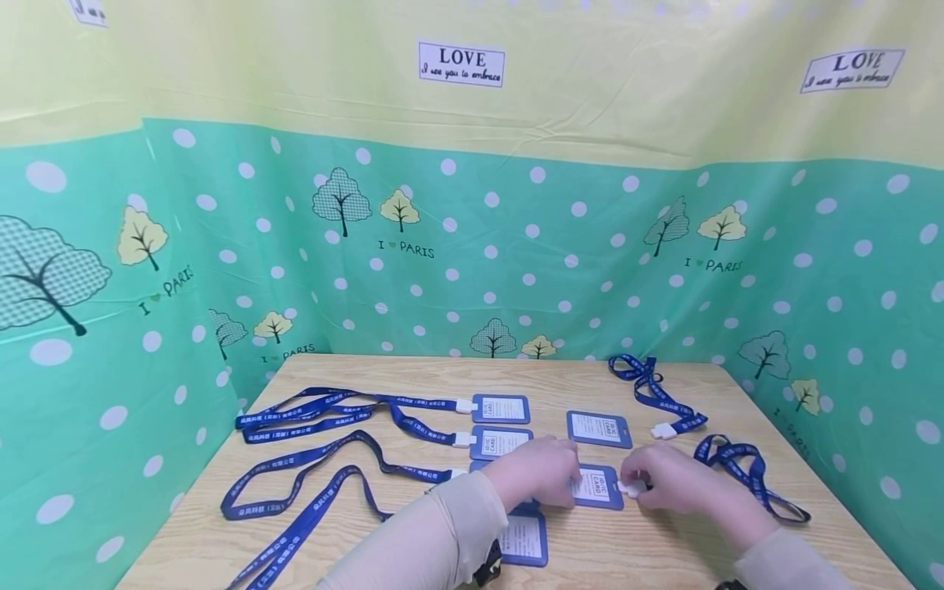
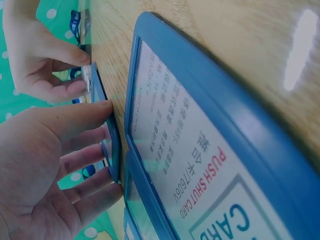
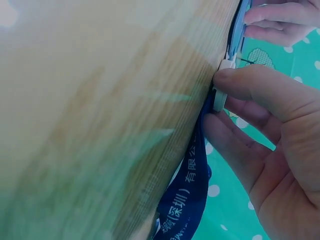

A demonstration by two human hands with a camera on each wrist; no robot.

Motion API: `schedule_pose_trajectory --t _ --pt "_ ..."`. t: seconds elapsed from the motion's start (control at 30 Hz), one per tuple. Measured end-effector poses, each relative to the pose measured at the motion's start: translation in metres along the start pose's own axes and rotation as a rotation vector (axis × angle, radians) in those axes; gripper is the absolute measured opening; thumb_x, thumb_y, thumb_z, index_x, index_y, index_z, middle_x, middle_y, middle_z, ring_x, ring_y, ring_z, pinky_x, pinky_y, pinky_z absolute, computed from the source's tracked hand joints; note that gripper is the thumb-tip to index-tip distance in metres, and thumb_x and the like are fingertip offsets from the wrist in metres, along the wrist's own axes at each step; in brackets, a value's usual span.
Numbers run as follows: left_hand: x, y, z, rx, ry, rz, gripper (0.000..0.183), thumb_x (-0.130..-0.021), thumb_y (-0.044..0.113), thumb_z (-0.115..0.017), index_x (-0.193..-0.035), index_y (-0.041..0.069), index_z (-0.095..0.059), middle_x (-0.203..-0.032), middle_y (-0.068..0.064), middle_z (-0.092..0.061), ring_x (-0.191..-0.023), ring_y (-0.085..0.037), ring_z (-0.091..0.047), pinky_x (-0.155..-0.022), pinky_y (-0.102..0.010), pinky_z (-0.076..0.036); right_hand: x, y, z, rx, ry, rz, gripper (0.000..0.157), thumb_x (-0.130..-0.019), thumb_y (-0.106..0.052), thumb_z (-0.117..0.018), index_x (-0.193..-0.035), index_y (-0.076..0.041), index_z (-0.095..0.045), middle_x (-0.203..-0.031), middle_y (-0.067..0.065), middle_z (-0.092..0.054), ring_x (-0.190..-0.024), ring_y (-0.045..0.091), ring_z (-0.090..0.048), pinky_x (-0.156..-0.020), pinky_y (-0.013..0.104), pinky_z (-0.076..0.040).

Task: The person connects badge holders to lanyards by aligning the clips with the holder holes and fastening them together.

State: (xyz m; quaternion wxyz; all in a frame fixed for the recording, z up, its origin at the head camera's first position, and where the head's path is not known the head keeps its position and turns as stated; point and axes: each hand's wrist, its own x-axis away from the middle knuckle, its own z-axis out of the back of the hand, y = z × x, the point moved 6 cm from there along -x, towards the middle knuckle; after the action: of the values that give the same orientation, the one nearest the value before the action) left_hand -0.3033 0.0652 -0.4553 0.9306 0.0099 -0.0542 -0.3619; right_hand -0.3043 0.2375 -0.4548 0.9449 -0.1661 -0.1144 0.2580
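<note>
A blue-framed badge holder (image 1: pixel 601 488) lies on the table between both hands. My left hand (image 1: pixel 542 471) grips its left part by the edges; in the left wrist view the thumb and fingers are on opposite edges of that badge holder (image 2: pixel 116 150). At its right end, my right hand (image 1: pixel 667 478) pinches a white plastic clip (image 1: pixel 632 489). The right wrist view shows thumb and fingers on this clip (image 3: pixel 219 100), with a dark blue lanyard (image 3: pixel 185 200) trailing from it. Clip and holder meet closely; whether they are hooked together I cannot tell.
Several badge holders (image 1: pixel 501 408) with blue lanyards (image 1: pixel 295 483) lie in rows at the left, partly under my left arm. Behind the hands are another badge holder (image 1: pixel 599 428) and a lanyard (image 1: pixel 660 401) with a white clip. A patterned curtain (image 1: pixel 531 246) surrounds the wooden table (image 1: pixel 435 373).
</note>
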Motion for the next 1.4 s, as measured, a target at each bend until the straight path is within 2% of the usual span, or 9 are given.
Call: schedule_pose_trajectory --t 0.23,0.5,0.87,1.07,1.4 --pt "-0.0002 -0.0007 -0.001 0.012 0.0 0.005 0.034 -0.081 0.039 -0.083 -0.114 0.033 -0.078 -0.117 0.014 -0.06 -0.099 -0.007 -0.055 -0.092 -0.023 -0.048 0.0024 0.0057 0.0014 -0.085 -0.017 -0.044 0.026 -0.082 -0.005 -0.081 -0.099 -0.024 -0.078 -0.094 -0.012 -0.069 -0.084 0.014 -0.061 -0.081 0.044 -0.058" --pt "-0.0011 -0.0011 -0.0018 0.023 -0.003 0.006 0.035 -0.081 0.039 -0.083 -0.115 0.033 -0.078 -0.117 0.014 -0.06 -0.1 -0.008 -0.056 -0.092 -0.022 -0.048 0.0034 0.0071 0.0033 -0.093 -0.006 -0.076 0.027 -0.08 -0.003 -0.082 -0.098 -0.022 -0.08 -0.095 -0.008 -0.072 -0.079 0.012 -0.062 -0.075 0.038 -0.058" --pt "-0.0026 -0.0013 -0.0025 0.007 -0.002 0.0 0.036 -0.08 0.04 -0.084 -0.115 0.034 -0.078 -0.118 0.013 -0.06 -0.101 -0.008 -0.056 -0.093 -0.022 -0.048 0.0019 0.0089 0.003 -0.105 -0.011 -0.064 0.026 -0.08 -0.005 -0.083 -0.098 -0.023 -0.08 -0.096 -0.008 -0.072 -0.078 0.011 -0.062 -0.072 0.033 -0.057" --pt "-0.0026 -0.0009 -0.0021 0.004 -0.006 -0.001 0.035 -0.08 0.042 -0.084 -0.114 0.034 -0.078 -0.12 0.013 -0.06 -0.105 -0.009 -0.056 -0.096 -0.023 -0.047 0.0017 0.0084 0.0036 -0.117 -0.006 -0.085 0.026 -0.079 -0.004 -0.084 -0.097 -0.022 -0.08 -0.095 -0.006 -0.073 -0.079 0.012 -0.065 -0.073 0.035 -0.059" --pt "-0.0015 -0.0006 -0.0008 0.01 -0.009 0.009 0.035 -0.081 0.041 -0.084 -0.114 0.034 -0.078 -0.124 0.013 -0.06 -0.109 -0.01 -0.056 -0.098 -0.025 -0.047 0.0025 0.005 0.004 -0.103 0.014 -0.147 0.018 -0.08 -0.008 -0.084 -0.089 -0.022 -0.079 -0.089 -0.008 -0.072 -0.079 0.01 -0.067 -0.077 0.037 -0.06"
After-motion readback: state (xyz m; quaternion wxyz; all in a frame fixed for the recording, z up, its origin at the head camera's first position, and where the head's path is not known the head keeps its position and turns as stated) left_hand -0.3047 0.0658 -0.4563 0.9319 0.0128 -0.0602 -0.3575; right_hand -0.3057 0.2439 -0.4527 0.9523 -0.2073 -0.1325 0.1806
